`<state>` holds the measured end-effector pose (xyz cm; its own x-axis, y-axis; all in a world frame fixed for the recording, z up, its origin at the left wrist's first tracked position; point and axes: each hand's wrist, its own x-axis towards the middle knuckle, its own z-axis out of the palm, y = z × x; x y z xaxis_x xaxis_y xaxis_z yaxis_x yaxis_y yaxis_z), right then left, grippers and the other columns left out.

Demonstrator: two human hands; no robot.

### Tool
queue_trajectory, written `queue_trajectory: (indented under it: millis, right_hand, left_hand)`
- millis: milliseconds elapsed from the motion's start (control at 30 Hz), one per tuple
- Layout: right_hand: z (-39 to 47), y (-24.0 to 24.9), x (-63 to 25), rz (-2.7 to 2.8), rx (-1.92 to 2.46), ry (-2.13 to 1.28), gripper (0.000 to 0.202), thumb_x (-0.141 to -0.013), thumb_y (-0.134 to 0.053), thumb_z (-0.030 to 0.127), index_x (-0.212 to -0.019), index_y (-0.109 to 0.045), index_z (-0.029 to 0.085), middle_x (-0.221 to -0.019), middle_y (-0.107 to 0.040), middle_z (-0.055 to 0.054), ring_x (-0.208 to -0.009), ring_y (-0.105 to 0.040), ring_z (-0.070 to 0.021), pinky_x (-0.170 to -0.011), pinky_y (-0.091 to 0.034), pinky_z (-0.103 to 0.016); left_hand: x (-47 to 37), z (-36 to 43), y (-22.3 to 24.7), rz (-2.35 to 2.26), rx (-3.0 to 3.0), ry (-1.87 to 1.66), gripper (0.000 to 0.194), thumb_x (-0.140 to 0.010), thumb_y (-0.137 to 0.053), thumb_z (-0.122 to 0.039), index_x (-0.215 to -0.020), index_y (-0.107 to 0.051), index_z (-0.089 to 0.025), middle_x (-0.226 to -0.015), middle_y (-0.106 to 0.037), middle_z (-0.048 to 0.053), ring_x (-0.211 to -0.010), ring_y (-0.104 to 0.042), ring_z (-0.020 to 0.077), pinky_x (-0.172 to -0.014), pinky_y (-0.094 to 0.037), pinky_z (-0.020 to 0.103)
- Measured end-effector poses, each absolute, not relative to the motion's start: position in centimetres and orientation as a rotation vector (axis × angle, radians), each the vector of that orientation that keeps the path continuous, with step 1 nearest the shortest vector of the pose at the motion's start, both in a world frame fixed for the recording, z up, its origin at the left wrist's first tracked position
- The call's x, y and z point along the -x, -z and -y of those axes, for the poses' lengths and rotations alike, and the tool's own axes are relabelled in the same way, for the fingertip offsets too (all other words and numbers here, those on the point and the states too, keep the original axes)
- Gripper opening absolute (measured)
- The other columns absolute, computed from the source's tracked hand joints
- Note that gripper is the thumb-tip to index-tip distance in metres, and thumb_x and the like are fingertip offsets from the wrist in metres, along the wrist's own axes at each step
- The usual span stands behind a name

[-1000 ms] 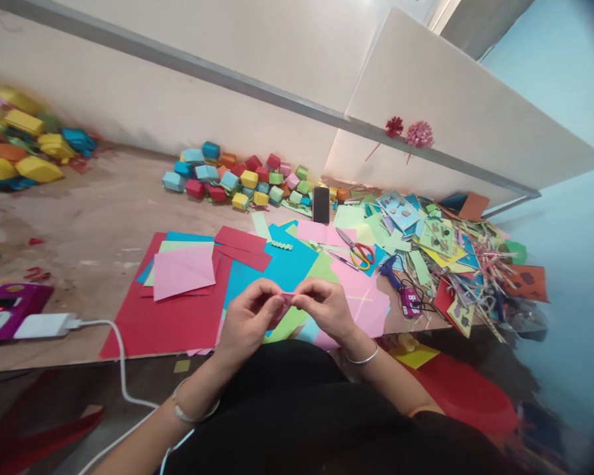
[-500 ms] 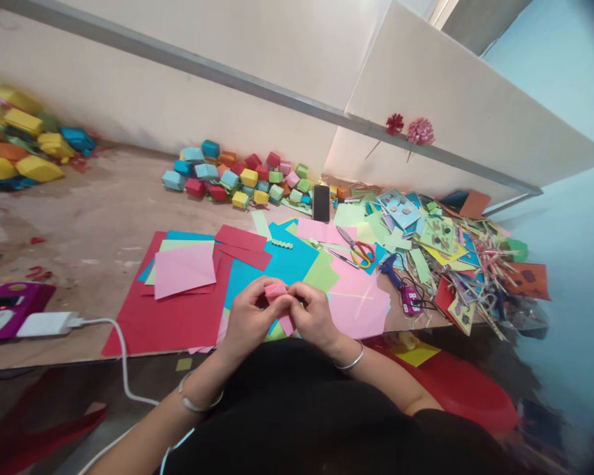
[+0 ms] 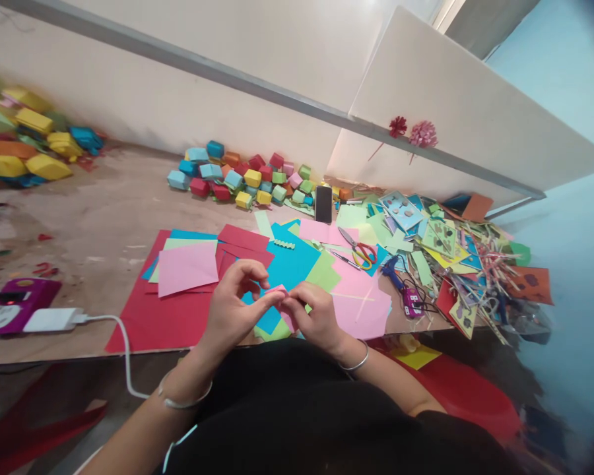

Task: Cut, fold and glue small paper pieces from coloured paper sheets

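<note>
In front of my body, my right hand pinches a small folded piece of pink paper between thumb and fingers. My left hand rests its thumb tip against the paper's upper edge; its other fingers are curled but apart from the thumb, leaving a gap. Part of the paper is hidden behind the fingers. Beneath the hands lie blue sheets and green paper. A pleated light-green strip lies just beyond them.
Scissors, a pen and a phone lie beyond my right hand. A glue gun and paper scraps are farther right. Red sheets lie left, near a white charger cable. Folded paper boxes line the wall.
My left hand has loosened: its fingers have lifted off the pink paper and moved up and left, with the thumb still at it. My right hand keeps its pinch.
</note>
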<state>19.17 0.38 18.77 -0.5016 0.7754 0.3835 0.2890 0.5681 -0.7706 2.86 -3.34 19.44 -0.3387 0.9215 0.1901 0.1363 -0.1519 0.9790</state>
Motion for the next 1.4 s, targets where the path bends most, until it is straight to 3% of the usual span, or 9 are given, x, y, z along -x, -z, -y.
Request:
queue_trajectory:
  millis: [267,500,633,733,900,1000,1100,1267,1400]
  right_hand:
    - [-0.4,-18.2,-19.4,2.169,0.823,-0.497,0.032,-0.102,-0.045,0.033,-0.077,-0.062,0.019,-0.065,-0.059,-0.002,-0.064,-0.053,-0.0137,-0.063,-0.042,-0.027]
    - [-1.3,-17.8,-19.7,2.327,0.753,0.020,0.035,-0.101,-0.047,0.027,-0.069,-0.059,0.019,-0.064,-0.056,-0.003,-0.064,-0.047,-0.0150,-0.063,-0.032,-0.031]
    - [-1.4,-18.0,-19.9,2.411,0.714,0.119,0.036,-0.100,-0.050,0.025,-0.065,-0.055,0.019,-0.060,-0.051,-0.001,-0.062,-0.042,-0.0142,-0.063,-0.028,-0.032]
    - [-1.3,-18.2,-20.2,2.451,0.722,-0.018,0.037,-0.101,-0.049,0.027,-0.065,-0.055,0.019,-0.061,-0.050,-0.001,-0.062,-0.043,-0.0139,-0.062,-0.029,-0.031]
    - [-1.1,-19.3,-20.8,2.318,0.727,-0.933,0.036,-0.100,-0.047,0.037,-0.074,-0.062,0.017,-0.066,-0.058,0.000,-0.061,-0.051,-0.0102,-0.062,-0.040,-0.023]
    - [-1.2,-19.8,-21.0,2.205,0.829,-1.256,0.036,-0.097,-0.053,0.042,-0.074,-0.065,0.017,-0.066,-0.059,0.001,-0.060,-0.051,-0.0090,-0.060,-0.041,-0.021]
    - [-1.1,-19.4,-21.0,2.209,0.836,-1.241,0.036,-0.096,-0.053,0.041,-0.073,-0.064,0.017,-0.065,-0.057,0.001,-0.059,-0.050,-0.0093,-0.060,-0.040,-0.022]
    - [-1.1,-18.4,-20.8,2.359,0.818,-0.821,0.036,-0.098,-0.049,0.037,-0.072,-0.063,0.018,-0.066,-0.057,-0.003,-0.065,-0.050,-0.0134,-0.064,-0.040,-0.026]
    - [-1.6,-18.7,-21.0,2.256,0.924,-1.015,0.030,-0.095,-0.056,0.035,-0.074,-0.066,0.018,-0.068,-0.063,-0.002,-0.064,-0.054,-0.0116,-0.064,-0.042,-0.023]
  left_hand:
    - [-3.0,4.1,-20.5,-1.670,-1.714,-1.618,0.012,-0.080,-0.076,-0.030,-0.075,-0.069,-0.022,-0.094,-0.060,0.002,-0.088,-0.061,0.0169,-0.076,-0.052,0.029]
    - [-3.2,4.2,-19.7,-1.675,-1.610,-1.534,0.013,-0.081,-0.074,-0.030,-0.073,-0.068,-0.022,-0.092,-0.061,0.002,-0.089,-0.061,0.0180,-0.081,-0.051,0.031]
    - [-3.4,4.0,-19.5,-1.649,-1.491,-1.484,0.012,-0.080,-0.073,-0.028,-0.072,-0.067,-0.021,-0.089,-0.060,0.001,-0.088,-0.061,0.0171,-0.083,-0.049,0.031]
    - [-3.1,3.8,-19.6,-1.522,-1.401,-1.419,0.012,-0.078,-0.072,-0.025,-0.069,-0.066,-0.021,-0.088,-0.060,0.002,-0.088,-0.061,0.0172,-0.085,-0.048,0.031]
    - [-2.6,3.5,-19.3,-1.083,-1.112,-1.292,0.019,-0.077,-0.073,-0.028,-0.068,-0.060,-0.019,-0.081,-0.063,0.003,-0.077,-0.062,0.0170,-0.067,-0.052,0.028]
    - [-2.6,3.4,-19.2,-1.150,-1.164,-1.331,0.016,-0.074,-0.076,-0.026,-0.074,-0.061,-0.019,-0.072,-0.062,0.000,-0.067,-0.060,0.0144,-0.063,-0.050,0.026]
    - [-2.4,3.2,-19.2,-1.305,-1.305,-1.220,0.011,-0.074,-0.073,-0.028,-0.080,-0.069,-0.019,-0.070,-0.064,0.000,-0.064,-0.059,0.0138,-0.060,-0.048,0.025]
    - [-2.2,3.1,-19.3,-1.463,-1.243,-1.112,0.017,-0.069,-0.074,-0.034,-0.063,-0.069,-0.019,-0.066,-0.068,0.002,-0.064,-0.060,0.0159,-0.060,-0.046,0.027]
    - [-2.4,3.4,-19.2,-1.568,-1.165,-1.268,0.019,-0.069,-0.075,-0.035,-0.061,-0.069,-0.020,-0.062,-0.066,0.001,-0.061,-0.060,0.0152,-0.059,-0.046,0.026]
